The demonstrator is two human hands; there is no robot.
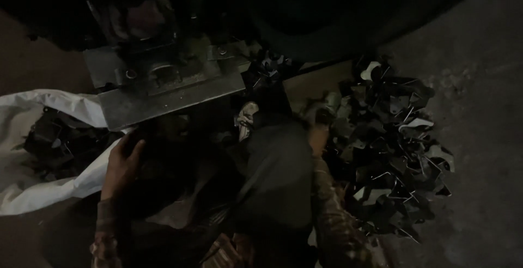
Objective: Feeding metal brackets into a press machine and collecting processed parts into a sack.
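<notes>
A left hand (pixel 122 164) rests with fingers curled at the edge of a white sack (pixel 32 192) of dark metal pieces, below a metal press (pixel 163 83). The right hand (pixel 318 137) (blurred; whether it grips anything cannot be told) reaches the heap of cut metal pieces (pixel 392 148) on the floor.

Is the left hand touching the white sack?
Touching. The head view shows the left hand resting on the edge of the white sack, fingers overlapping its rim with no gap visible.
</notes>
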